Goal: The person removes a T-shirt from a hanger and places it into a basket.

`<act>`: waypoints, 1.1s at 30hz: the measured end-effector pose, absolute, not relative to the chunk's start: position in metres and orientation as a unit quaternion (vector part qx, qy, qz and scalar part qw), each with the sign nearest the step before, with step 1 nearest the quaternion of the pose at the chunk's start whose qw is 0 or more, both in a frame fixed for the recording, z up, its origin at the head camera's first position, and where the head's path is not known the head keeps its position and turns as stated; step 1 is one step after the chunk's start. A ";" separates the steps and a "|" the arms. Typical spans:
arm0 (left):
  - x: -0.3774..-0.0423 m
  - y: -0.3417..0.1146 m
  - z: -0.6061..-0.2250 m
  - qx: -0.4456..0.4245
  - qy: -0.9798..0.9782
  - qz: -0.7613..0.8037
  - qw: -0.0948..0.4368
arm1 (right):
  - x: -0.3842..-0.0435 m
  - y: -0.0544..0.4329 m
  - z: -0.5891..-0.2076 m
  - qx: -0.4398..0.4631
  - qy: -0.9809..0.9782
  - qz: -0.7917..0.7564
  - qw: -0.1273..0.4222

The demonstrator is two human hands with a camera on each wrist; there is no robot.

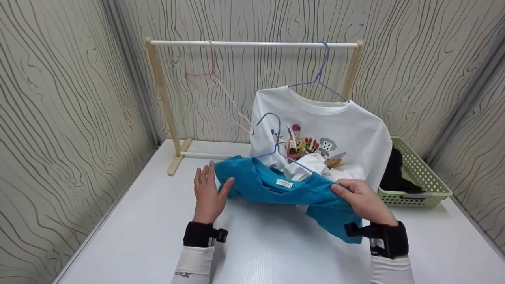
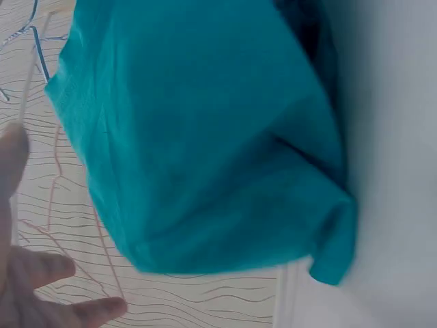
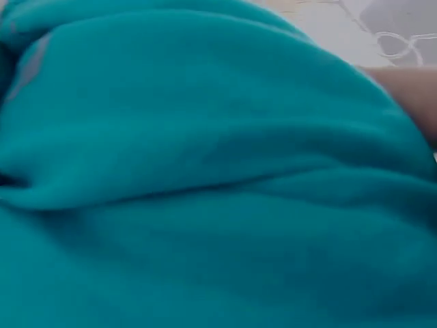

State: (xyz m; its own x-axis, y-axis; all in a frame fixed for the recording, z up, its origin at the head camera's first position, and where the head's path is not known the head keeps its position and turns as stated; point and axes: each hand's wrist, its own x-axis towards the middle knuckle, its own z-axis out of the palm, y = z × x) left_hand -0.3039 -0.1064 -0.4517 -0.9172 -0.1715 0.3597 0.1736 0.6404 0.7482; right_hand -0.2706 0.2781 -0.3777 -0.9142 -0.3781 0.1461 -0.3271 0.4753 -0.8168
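Observation:
A teal shirt (image 1: pixel 284 197) hangs on a blue wire hanger (image 1: pixel 278 148), held up above the table with its neckline and white label facing up. My right hand (image 1: pixel 365 199) pinches the shirt's right shoulder, thumb on top. My left hand (image 1: pixel 209 193) is spread beside the left shoulder, its fingers straight; in the left wrist view its fingers (image 2: pixel 75 311) stand apart from the cloth. Teal fabric (image 3: pixel 225 164) fills most of the right wrist view and hides the right fingers there.
Behind, a rack with a white rail (image 1: pixel 252 43) carries a pink hanger (image 1: pixel 213 73) and a purple hanger (image 1: pixel 318 75) with a white printed shirt (image 1: pixel 315 122). A green basket (image 1: pixel 426 177) holding dark cloth (image 1: pixel 398 173) stands on the white table (image 1: pixel 142 221) at right.

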 end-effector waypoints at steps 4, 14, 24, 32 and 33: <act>-0.298 -0.109 -0.444 -0.027 -0.840 -0.463 0.282 | -0.263 0.282 -0.370 -0.282 0.829 -0.479 0.051; -0.286 -0.133 -0.431 -0.126 -0.780 -0.425 0.443 | -0.242 0.298 -0.360 -0.399 0.739 -0.534 0.092; -0.272 -0.139 -0.414 -0.228 -0.754 -0.510 0.345 | -0.241 0.315 -0.361 -0.373 0.763 -0.526 0.046; -0.278 -0.121 -0.422 -0.129 -0.801 -0.515 0.277 | -0.262 0.297 -0.375 -0.177 0.910 -0.374 0.001; -0.280 -0.119 -0.424 -0.130 -0.804 -0.511 0.276 | -0.263 0.291 -0.377 -0.164 0.917 -0.364 -0.001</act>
